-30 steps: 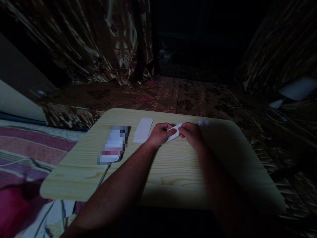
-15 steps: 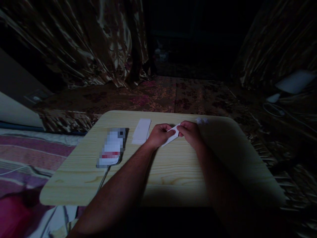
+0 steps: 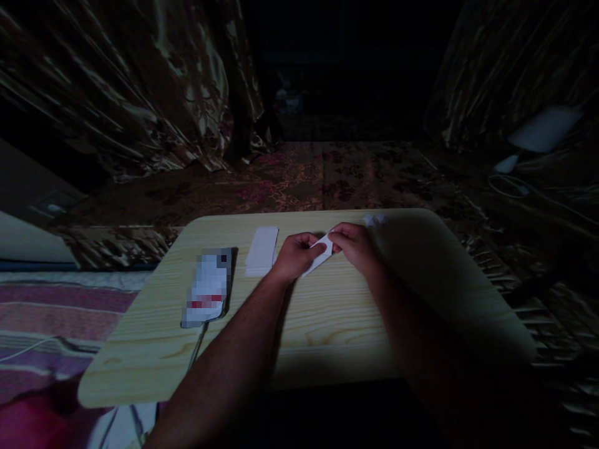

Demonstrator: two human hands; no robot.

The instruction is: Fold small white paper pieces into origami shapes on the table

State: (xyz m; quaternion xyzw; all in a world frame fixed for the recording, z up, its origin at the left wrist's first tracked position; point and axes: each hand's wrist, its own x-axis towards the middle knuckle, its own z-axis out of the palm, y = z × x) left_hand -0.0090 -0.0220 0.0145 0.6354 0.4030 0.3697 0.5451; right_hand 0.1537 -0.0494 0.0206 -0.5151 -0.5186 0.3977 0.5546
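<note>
Above the middle of the wooden table (image 3: 337, 324), a folded strip of white paper (image 3: 314, 264) is held between my two hands. My left hand (image 3: 297, 254) grips it with the thumb on top and the fingers curled behind. At its far right end my right hand (image 3: 352, 242) pinches the paper between thumb and fingers. Just left of my left hand lies a stack of white paper strips (image 3: 262, 249). Two small folded white paper pieces (image 3: 375, 220) rest beyond my right hand, close to the far edge.
A phone (image 3: 208, 287), blurred out, lies on the left of the table with a cable (image 3: 196, 346) running toward me. Behind stand a patterned cloth-covered ledge (image 3: 281, 181) and curtains (image 3: 187, 93). A white lamp (image 3: 545, 130) is at right, a striped bedspread (image 3: 51, 318) at left.
The view has shifted slightly. Both hands keep hold of the folded paper strip, with only a slight change at the fingers.
</note>
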